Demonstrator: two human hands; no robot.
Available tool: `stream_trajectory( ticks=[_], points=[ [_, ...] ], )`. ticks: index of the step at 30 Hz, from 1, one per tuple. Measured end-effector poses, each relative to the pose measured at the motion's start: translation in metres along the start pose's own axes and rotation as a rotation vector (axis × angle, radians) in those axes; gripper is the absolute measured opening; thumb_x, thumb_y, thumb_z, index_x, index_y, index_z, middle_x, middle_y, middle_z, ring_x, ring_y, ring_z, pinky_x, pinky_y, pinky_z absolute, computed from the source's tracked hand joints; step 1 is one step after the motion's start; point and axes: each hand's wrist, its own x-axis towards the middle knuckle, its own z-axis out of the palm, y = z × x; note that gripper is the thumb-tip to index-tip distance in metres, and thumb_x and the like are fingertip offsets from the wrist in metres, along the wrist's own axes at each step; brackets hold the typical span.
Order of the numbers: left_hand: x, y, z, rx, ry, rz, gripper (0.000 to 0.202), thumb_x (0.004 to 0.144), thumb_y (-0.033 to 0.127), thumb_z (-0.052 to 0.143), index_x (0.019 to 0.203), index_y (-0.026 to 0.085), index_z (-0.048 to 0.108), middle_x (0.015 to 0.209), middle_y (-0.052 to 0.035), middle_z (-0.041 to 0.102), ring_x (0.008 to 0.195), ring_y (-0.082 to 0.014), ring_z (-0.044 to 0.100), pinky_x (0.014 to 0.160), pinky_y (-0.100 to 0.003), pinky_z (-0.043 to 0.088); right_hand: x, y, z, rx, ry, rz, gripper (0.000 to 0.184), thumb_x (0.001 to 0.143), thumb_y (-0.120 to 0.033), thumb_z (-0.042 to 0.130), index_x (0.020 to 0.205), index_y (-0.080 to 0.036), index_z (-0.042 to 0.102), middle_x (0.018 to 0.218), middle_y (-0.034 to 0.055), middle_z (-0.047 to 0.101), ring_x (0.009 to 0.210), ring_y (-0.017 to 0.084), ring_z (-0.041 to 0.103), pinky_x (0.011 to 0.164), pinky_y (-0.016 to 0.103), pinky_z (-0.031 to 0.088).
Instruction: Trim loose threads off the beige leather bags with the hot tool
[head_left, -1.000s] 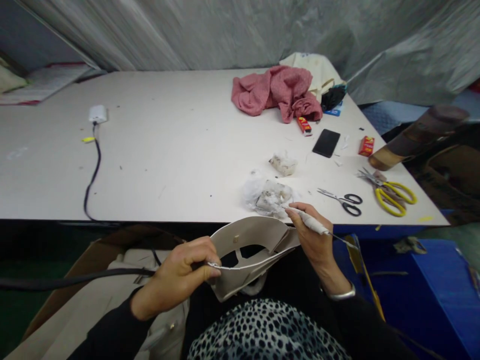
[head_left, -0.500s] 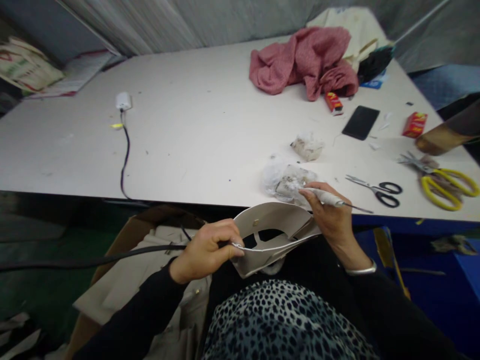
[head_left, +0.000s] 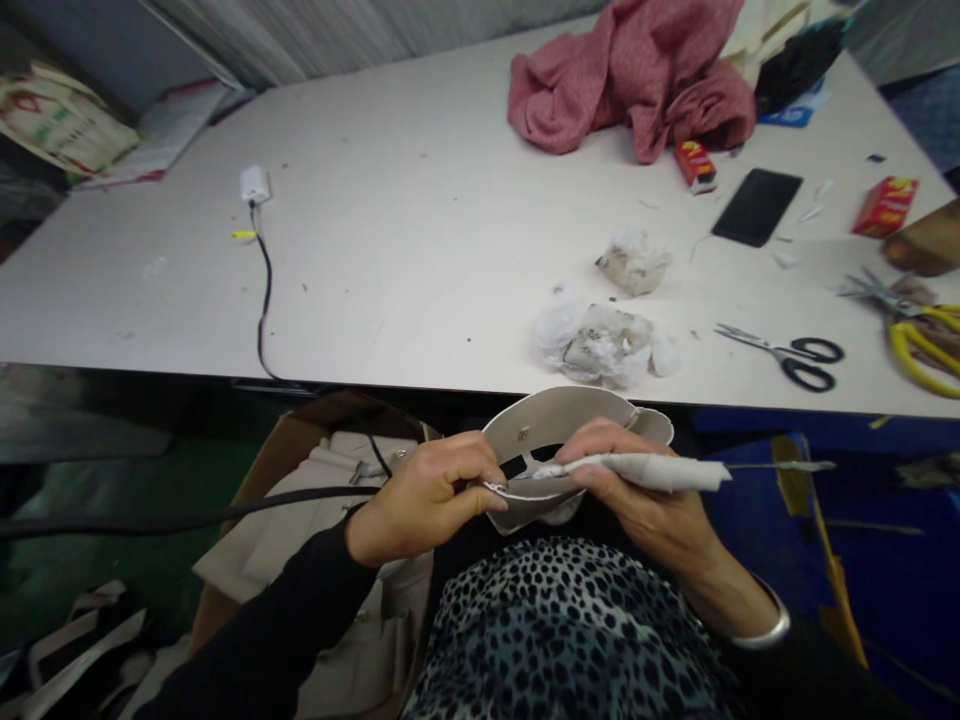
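Observation:
My left hand (head_left: pixel 427 492) pinches the left edge of a curved beige leather piece (head_left: pixel 555 420) held over my lap, below the table's front edge. My right hand (head_left: pixel 637 495) is closed round a thin tool with a white wrapped handle (head_left: pixel 652 470). Its working end rests on the piece's near edge, and a metal rod sticks out to the right. The two hands are almost touching at the piece's rim.
On the white table (head_left: pixel 390 250) lie crumpled white wads (head_left: pixel 600 345), black scissors (head_left: pixel 795 352), yellow scissors (head_left: pixel 919 335), a black phone (head_left: pixel 756 206), small red boxes (head_left: pixel 885 205), a pink cloth (head_left: pixel 630 75) and a charger with cable (head_left: pixel 255 185). A cardboard box of beige pieces (head_left: pixel 330 520) stands at my left.
My right hand has moved left and down from the piece's right end to its near edge, bringing the tool against it. The view has tilted downward.

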Motion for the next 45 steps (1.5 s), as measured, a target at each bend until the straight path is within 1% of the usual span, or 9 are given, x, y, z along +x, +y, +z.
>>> stream_trajectory(
  ticks=[3, 7, 13, 18, 24, 30, 37, 45],
  points=[
    [-0.002, 0.000, 0.001, 0.009, -0.004, -0.007, 0.009, 0.085, 0.006, 0.074, 0.082, 0.014, 0.074, 0.081, -0.0026, 0.068, 0.077, -0.0128, 0.064, 0.072, -0.023, 0.050, -0.002, -0.001, 0.005, 0.016, -0.039, 0.025, 0.010, 0.096, -0.033, 0.070, 0.095, -0.025, 0.076, 0.090, 0.0023, 0.073, 0.082, 0.018, 0.068, 0.072, 0.031, 0.054],
    [-0.003, -0.001, 0.002, 0.009, -0.003, -0.003, 0.009, 0.086, 0.007, 0.073, 0.082, 0.015, 0.074, 0.080, -0.0028, 0.068, 0.077, -0.0132, 0.064, 0.072, -0.024, 0.051, -0.003, 0.001, 0.006, -0.046, -0.081, 0.034, 0.013, 0.097, -0.035, 0.069, 0.094, -0.024, 0.075, 0.089, 0.0026, 0.072, 0.081, 0.018, 0.067, 0.073, 0.031, 0.053],
    [-0.004, -0.002, 0.002, 0.024, 0.010, 0.025, 0.007, 0.088, 0.011, 0.072, 0.082, 0.015, 0.073, 0.080, -0.0033, 0.069, 0.077, -0.0140, 0.065, 0.071, -0.024, 0.051, 0.000, -0.001, 0.007, -0.124, -0.177, -0.053, 0.016, 0.101, -0.034, 0.065, 0.095, -0.022, 0.074, 0.087, 0.0022, 0.073, 0.081, 0.017, 0.065, 0.074, 0.031, 0.050],
    [-0.006, 0.000, 0.002, 0.025, 0.009, 0.060, 0.006, 0.089, 0.011, 0.071, 0.084, 0.015, 0.073, 0.080, -0.0044, 0.069, 0.077, -0.0144, 0.065, 0.071, -0.024, 0.051, 0.002, -0.002, 0.009, -0.129, -0.213, -0.101, 0.014, 0.101, -0.030, 0.064, 0.099, -0.020, 0.073, 0.090, 0.0021, 0.074, 0.083, 0.016, 0.064, 0.077, 0.030, 0.048],
    [-0.008, 0.000, 0.002, 0.023, 0.003, 0.069, 0.006, 0.089, 0.010, 0.070, 0.085, 0.014, 0.073, 0.080, -0.0048, 0.070, 0.077, -0.0146, 0.065, 0.070, -0.024, 0.050, -0.001, -0.004, 0.011, -0.097, -0.215, -0.155, 0.013, 0.101, -0.030, 0.065, 0.101, -0.021, 0.073, 0.093, 0.0010, 0.075, 0.085, 0.015, 0.065, 0.080, 0.030, 0.048],
    [-0.008, -0.001, 0.003, 0.017, 0.025, 0.112, 0.007, 0.090, 0.010, 0.070, 0.084, 0.013, 0.072, 0.078, -0.0048, 0.069, 0.076, -0.0141, 0.064, 0.069, -0.024, 0.050, 0.000, -0.005, 0.013, -0.149, -0.218, -0.169, 0.012, 0.101, -0.030, 0.066, 0.102, -0.021, 0.074, 0.093, 0.0008, 0.076, 0.086, 0.016, 0.065, 0.080, 0.030, 0.048],
    [-0.010, 0.003, 0.005, 0.039, 0.009, 0.103, 0.009, 0.089, 0.008, 0.069, 0.082, 0.013, 0.071, 0.078, -0.0049, 0.068, 0.075, -0.0135, 0.064, 0.069, -0.023, 0.049, -0.003, -0.002, 0.014, -0.104, -0.220, -0.207, 0.014, 0.102, -0.031, 0.064, 0.103, -0.021, 0.074, 0.093, 0.0012, 0.076, 0.085, 0.016, 0.065, 0.080, 0.031, 0.048],
    [-0.016, 0.007, 0.010, 0.066, 0.008, 0.129, 0.013, 0.087, 0.004, 0.065, 0.079, 0.014, 0.068, 0.077, -0.0034, 0.065, 0.072, -0.0132, 0.062, 0.067, -0.023, 0.047, -0.004, -0.011, 0.019, -0.119, -0.248, -0.247, 0.013, 0.101, -0.030, 0.064, 0.104, -0.021, 0.073, 0.093, 0.0022, 0.076, 0.085, 0.018, 0.065, 0.080, 0.033, 0.048]
  ],
)
